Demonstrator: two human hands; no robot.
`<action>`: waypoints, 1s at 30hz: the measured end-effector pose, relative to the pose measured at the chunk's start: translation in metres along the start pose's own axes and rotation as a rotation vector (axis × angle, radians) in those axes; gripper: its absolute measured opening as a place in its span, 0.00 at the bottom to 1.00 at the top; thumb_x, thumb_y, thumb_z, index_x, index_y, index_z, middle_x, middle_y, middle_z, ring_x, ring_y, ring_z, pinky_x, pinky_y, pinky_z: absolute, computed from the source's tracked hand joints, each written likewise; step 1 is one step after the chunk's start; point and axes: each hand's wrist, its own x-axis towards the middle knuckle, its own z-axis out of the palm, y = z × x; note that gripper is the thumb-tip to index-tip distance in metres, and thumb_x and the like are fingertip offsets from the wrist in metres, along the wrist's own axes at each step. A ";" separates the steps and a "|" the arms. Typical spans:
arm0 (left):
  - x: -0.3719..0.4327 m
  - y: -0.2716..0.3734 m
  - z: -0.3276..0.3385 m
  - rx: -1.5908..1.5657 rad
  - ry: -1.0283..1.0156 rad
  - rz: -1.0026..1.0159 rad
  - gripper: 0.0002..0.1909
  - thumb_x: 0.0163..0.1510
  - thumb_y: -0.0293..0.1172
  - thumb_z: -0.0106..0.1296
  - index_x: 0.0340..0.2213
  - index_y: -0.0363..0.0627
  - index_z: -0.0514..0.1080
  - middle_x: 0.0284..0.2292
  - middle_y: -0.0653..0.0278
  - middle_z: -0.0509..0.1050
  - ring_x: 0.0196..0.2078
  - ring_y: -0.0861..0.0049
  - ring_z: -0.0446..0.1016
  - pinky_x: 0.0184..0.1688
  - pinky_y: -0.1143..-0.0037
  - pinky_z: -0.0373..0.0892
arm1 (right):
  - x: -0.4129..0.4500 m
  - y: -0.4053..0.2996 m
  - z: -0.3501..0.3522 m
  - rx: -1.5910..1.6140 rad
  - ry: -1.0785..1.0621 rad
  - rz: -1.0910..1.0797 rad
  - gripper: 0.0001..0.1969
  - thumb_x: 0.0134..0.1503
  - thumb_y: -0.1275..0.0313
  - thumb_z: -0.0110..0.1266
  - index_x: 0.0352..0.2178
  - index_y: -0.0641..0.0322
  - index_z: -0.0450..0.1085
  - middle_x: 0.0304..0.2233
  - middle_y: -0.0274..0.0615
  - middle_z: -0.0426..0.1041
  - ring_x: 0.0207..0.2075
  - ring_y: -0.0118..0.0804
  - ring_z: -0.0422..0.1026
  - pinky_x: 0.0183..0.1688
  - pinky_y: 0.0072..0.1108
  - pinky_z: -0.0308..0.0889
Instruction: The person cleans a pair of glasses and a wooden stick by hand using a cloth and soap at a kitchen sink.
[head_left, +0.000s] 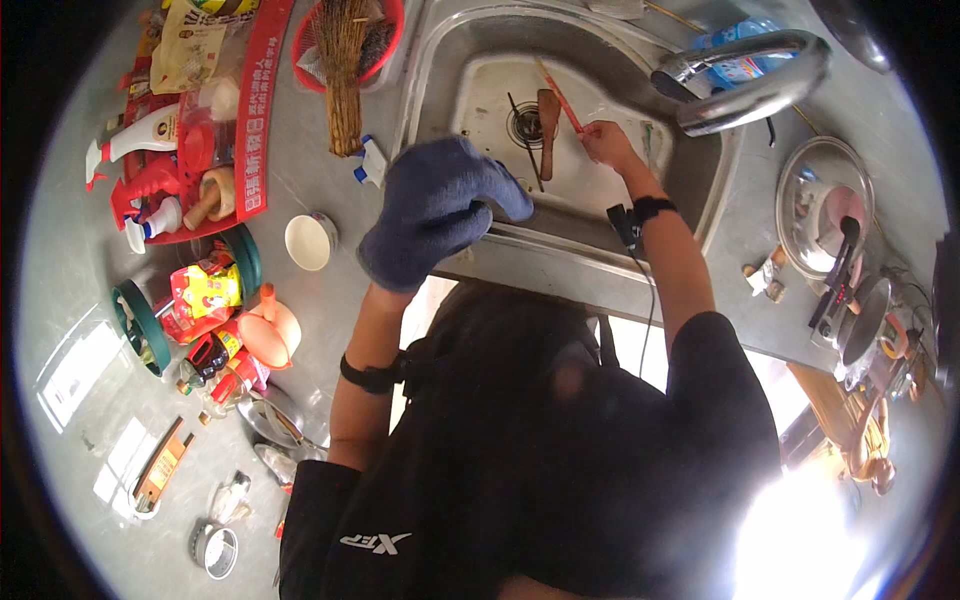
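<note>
My right hand (609, 145), bare, grips the lower end of a thin red stick (561, 96) with a pale tip, held slanting over the sink (480, 105). My left hand (442, 210) wears a blue-grey knit glove and hovers over the sink's front left rim. Its thumb and fingers are loosely bent with a gap between them, and nothing shows in the gap; the palm is hidden. On the basin floor lie a brown wooden paddle-shaped tool (549, 139) and a thin dark stick (535, 166), beside and across the drain (527, 124).
A chrome faucet (750, 90) arches over the sink's right side, near a blue-tinted plastic bottle (742, 49). On the left are a straw whisk (341, 82), a red basket (304, 37), a paper cup (310, 241) and a red box of bottles (251, 112). A metal lid (795, 202) lies right.
</note>
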 end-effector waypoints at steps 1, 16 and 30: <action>0.000 0.001 -0.001 0.022 0.028 0.012 0.12 0.37 0.28 0.53 0.29 0.42 0.71 0.31 0.61 0.72 0.33 0.67 0.68 0.36 0.70 0.63 | -0.020 -0.004 -0.004 0.238 -0.068 -0.032 0.08 0.49 0.71 0.55 0.28 0.65 0.71 0.18 0.37 0.70 0.21 0.30 0.68 0.24 0.23 0.64; -0.001 -0.037 0.073 -0.837 0.227 -0.468 0.13 0.55 0.37 0.45 0.39 0.44 0.68 0.32 0.69 0.71 0.31 0.86 0.66 0.31 0.80 0.65 | -0.200 -0.171 0.003 0.629 -0.131 -0.330 0.06 0.54 0.74 0.50 0.30 0.67 0.70 0.20 0.31 0.68 0.21 0.21 0.63 0.25 0.14 0.58; 0.042 -0.046 0.036 -1.039 0.408 -0.437 0.16 0.56 0.40 0.42 0.34 0.39 0.71 0.27 0.61 0.74 0.27 0.74 0.72 0.29 0.74 0.69 | -0.244 -0.195 0.010 0.543 -0.027 -0.368 0.10 0.55 0.72 0.48 0.27 0.70 0.71 0.14 0.28 0.62 0.15 0.19 0.57 0.18 0.15 0.52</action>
